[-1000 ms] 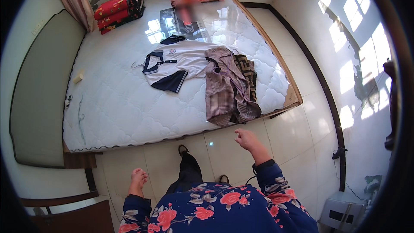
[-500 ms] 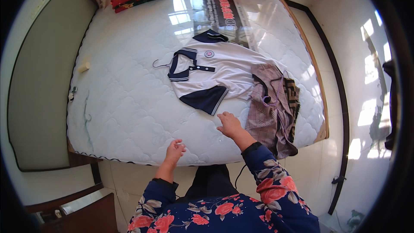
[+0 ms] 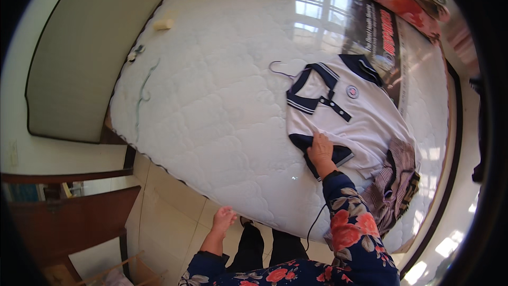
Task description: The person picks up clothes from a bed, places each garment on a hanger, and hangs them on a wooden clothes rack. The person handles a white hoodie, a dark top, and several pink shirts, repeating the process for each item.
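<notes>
One mattress (image 3: pixel 211 100) fills most of the view: white, quilted, bare, w/ a dark piped edge and window glare near its far end. A white polo (image 3: pixel 349 111) w/ navy collar, navy placket and a round chest badge lies flat on the right half, still on a thin wire hanger (image 3: pixel 280 69) whose hook sticks out past the collar. Right hand (image 3: pixel 321 149) is down on the polo's navy sleeve (image 3: pixel 317 148) near the mattress's near edge, fingers spread and pressing the cloth; can't tell if they pinch it. Left hand (image 3: pixel 224 218) hangs off the mattress, below its edge, over the floor (image 3: pixel 174 217), fingers loosely curled, holding nothing. Both forearms are in navy sleeves w/ red flowers.

Just right of the polo, a brownish striped garment (image 3: pixel 394 185) lies crumpled at the mattress corner, touching the polo's hem. A dark poster-like sheet (image 3: pixel 378 32) sits at the far end, beyond the polo, and folded red-patterned bedding (image 3: pixel 407 0) is beside it at the far right. Small pale block (image 3: pixel 164 24) and a thin cord (image 3: pixel 143 92) lie along the left edge. A padded grey-green headboard (image 3: pixel 79 58) runs along that side. Floor is pale glossy tile; dark wood furniture (image 3: pixel 69 217) stands lower left, well apart from the hands.
</notes>
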{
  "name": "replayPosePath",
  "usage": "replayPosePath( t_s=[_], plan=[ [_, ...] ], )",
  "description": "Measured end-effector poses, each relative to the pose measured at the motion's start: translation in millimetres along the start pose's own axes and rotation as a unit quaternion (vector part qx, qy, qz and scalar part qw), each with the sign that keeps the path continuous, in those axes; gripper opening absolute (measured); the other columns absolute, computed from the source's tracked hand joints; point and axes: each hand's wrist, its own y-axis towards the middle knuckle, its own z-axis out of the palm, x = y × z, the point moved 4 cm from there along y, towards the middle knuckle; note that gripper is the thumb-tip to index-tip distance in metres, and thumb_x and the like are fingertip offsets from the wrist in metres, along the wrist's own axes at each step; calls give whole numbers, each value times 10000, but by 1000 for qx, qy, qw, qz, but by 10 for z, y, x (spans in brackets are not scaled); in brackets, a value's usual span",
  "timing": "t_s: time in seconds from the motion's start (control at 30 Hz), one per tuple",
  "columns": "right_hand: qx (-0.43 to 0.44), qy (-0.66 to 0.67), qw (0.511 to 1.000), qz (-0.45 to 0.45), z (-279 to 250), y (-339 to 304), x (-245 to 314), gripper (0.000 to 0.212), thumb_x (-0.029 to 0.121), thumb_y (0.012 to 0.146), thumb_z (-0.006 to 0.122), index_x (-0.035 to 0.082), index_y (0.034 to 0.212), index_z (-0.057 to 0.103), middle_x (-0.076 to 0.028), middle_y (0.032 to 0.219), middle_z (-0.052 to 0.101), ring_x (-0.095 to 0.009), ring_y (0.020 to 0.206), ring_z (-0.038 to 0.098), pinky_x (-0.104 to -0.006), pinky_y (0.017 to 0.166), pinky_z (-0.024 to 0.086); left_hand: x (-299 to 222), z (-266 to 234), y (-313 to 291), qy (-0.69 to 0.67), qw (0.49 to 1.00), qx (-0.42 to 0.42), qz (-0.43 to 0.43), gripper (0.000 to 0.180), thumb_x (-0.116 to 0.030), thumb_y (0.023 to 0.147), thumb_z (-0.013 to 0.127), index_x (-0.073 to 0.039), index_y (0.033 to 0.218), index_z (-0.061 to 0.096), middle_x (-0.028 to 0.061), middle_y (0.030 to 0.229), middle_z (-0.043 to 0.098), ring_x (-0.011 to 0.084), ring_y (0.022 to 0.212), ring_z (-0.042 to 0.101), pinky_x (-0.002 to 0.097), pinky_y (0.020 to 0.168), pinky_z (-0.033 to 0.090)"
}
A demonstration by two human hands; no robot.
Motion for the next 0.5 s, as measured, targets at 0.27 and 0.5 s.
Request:
replayPosePath(
  t_s=[0.27, 0.5],
  plan=[
    [136, 83, 971, -178, 133, -359, 514, 213, 125, 600, 540, 86, 808, 565, -133, 754, 595, -326, 730, 564, -426, 649, 448, -440, 281, -18, -8, 990, 71, 119, 287, -130, 780, 562, -35, 1037, 479, 23, 785, 562, 85, 670, 520, 217, 605, 425],
    [274, 310, 863, -290, -74, -1799, 1262, 245, 139, 596, 598, 72, 832, 591, -105, 756, 584, -283, 702, 575, -323, 632, 467, -521, 316, 414, 178, 962, -89, 188, 742, -421, 631, 688, 16, 1162, 408, 203, 1088, 516, 300, 1024, 501, 358, 851, 397]
  ],
)
